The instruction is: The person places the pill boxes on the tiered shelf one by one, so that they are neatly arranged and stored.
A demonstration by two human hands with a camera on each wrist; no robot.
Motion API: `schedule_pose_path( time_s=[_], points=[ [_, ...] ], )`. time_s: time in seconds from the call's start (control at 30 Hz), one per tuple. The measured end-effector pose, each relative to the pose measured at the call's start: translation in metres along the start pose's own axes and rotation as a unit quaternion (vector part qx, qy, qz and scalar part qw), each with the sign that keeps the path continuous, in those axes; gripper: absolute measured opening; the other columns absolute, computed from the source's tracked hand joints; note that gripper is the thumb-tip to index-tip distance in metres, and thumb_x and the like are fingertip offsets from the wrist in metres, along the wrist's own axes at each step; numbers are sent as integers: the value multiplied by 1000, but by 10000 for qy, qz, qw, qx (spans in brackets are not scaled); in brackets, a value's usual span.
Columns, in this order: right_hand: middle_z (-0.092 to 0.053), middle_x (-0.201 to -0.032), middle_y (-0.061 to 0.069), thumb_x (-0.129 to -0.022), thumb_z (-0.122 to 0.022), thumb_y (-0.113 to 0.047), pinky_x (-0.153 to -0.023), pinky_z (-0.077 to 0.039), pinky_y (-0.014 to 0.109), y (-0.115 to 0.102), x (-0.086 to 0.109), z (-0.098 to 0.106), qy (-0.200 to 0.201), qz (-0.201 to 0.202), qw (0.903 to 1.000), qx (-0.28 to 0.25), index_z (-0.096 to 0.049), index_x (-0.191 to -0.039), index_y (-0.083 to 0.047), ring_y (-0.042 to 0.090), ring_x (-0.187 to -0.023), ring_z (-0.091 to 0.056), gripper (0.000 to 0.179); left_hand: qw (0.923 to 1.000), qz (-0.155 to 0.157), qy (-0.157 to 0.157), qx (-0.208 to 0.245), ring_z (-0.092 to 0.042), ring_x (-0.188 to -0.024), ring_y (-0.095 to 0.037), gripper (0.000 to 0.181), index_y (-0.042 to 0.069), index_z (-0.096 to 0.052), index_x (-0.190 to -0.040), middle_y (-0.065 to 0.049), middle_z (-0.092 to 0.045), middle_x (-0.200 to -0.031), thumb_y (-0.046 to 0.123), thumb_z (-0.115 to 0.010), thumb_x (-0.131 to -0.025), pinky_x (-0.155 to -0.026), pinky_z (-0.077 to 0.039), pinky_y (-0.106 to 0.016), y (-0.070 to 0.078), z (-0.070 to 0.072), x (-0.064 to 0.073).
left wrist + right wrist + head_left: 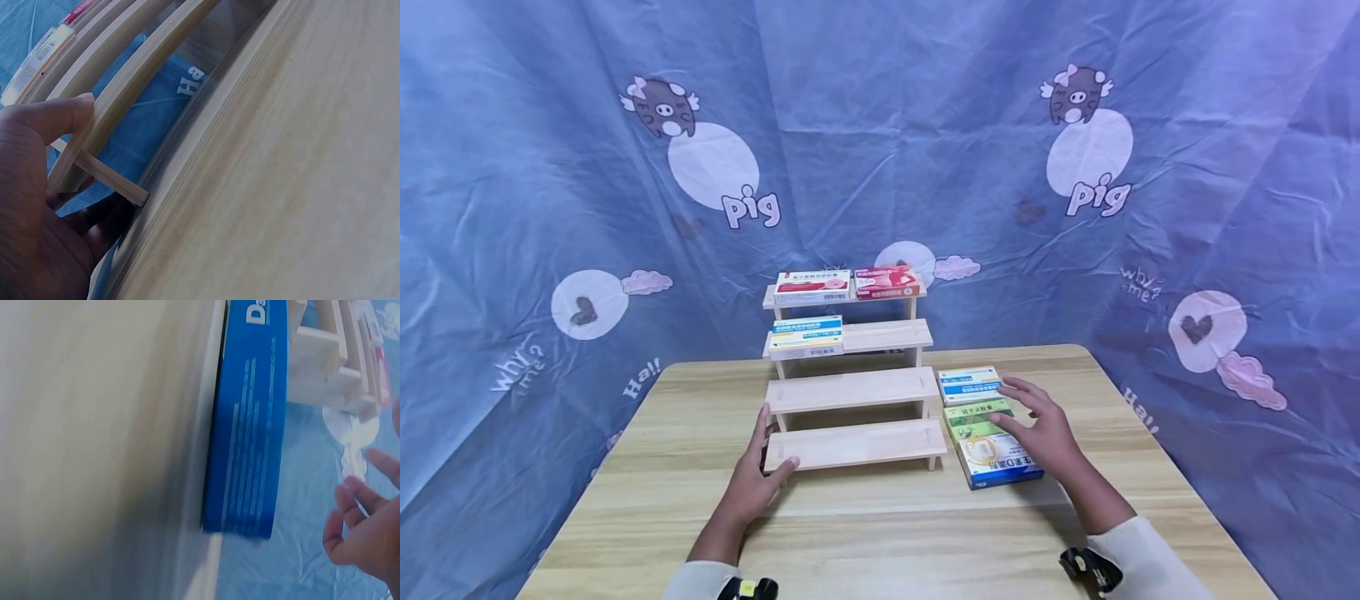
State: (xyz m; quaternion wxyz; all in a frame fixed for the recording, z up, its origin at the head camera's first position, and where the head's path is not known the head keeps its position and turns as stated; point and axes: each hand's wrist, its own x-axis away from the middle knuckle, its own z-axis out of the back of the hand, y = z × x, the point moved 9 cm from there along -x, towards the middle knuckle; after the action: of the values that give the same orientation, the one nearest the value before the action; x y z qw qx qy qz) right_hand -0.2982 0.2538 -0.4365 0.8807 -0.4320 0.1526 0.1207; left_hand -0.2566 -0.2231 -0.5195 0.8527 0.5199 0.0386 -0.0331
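A pale wooden stepped shelf (856,444) stands mid-table. My left hand (755,477) holds the left end of its lowest step, thumb over the front edge; in the left wrist view the other fingers reach beneath the board. My right hand (1047,429) hovers over medicine boxes lying right of the shelf, fingers spread and holding nothing. Nearest me is a white-and-blue box (1000,468), whose blue side (250,437) fills the middle of the right wrist view. Behind it lie a green box (973,419) and a blue-and-white box (967,385), both partly behind my fingers.
On the top step sit a white-and-red box (812,286) and a red-pink box (887,282). One blue, white and yellow box (807,335) occupies the left of the second step. A blue printed curtain (865,167) hangs around the wooden table (865,542).
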Motion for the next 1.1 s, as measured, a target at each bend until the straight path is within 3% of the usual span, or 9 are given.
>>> schedule_pose_path(
  time_s=[0.13,0.4,0.47,0.53,0.67,0.97,1.1],
  points=[
    [-56,-160,25,-97,-84,-12,-90,-48,48,4,7,7,-259,54,9996,81,-68,-146,-2,48,-145,-53,53,10000,-2,-12,20,-45,-155,-53,108,33,5,-177,-28,-29,-177,29,-75,-105,-116,-51,-60,1,0,-1],
    [-51,-163,25,-94,-86,-14,-93,-45,50,16,20,10,-859,226,9960,-39,-65,-149,-2,48,-148,-45,60,10000,-67,-5,0,-47,-153,-54,108,31,5,-178,-29,-30,-176,29,-75,-106,-115,-52,-60,1,0,1],
    [-52,-162,25,-93,-87,-13,-90,-45,45,20,23,13,-879,287,9957,-108,-65,-149,-1,36,-146,-49,61,10000,-81,-2,10,-48,-153,-54,108,32,6,-177,-29,-30,-176,29,-75,-106,-114,-53,-59,1,0,2],
    [-54,-161,25,-92,-87,-12,-87,-46,40,26,26,14,-886,312,9954,-165,-66,-148,0,14,-143,-49,61,10000,-92,-20,24,-48,-153,-54,107,34,6,-177,-29,-30,-176,30,-75,-106,-113,-53,-58,1,0,1],
    [-55,-159,29,-90,-89,-11,-83,-50,34,37,30,16,-966,247,9944,-361,-67,-146,1,-19,-131,-38,61,9999,-93,-45,26,-47,-154,-54,107,35,6,-177,-28,-28,-177,31,-75,-106,-115,-52,-59,2,1,0],
    [-54,-156,34,-87,-90,-8,-93,-56,24,55,34,13,-1324,423,9869,-820,-65,-146,5,-24,-134,-39,65,9998,-177,-3,-8,-45,-155,-53,108,30,6,-178,-30,-29,-177,26,-75,-106,-119,-47,-63,5,2,-2],
    [-56,-155,28,-87,-89,-5,-94,-54,21,67,39,11,-1491,372,9804,-1231,-63,-148,6,-22,-133,-44,67,9999,-153,-5,-16,-46,-154,-53,108,31,6,-177,-30,-29,-177,27,-75,-106,-117,-49,-60,2,1,-1]
  ],
)
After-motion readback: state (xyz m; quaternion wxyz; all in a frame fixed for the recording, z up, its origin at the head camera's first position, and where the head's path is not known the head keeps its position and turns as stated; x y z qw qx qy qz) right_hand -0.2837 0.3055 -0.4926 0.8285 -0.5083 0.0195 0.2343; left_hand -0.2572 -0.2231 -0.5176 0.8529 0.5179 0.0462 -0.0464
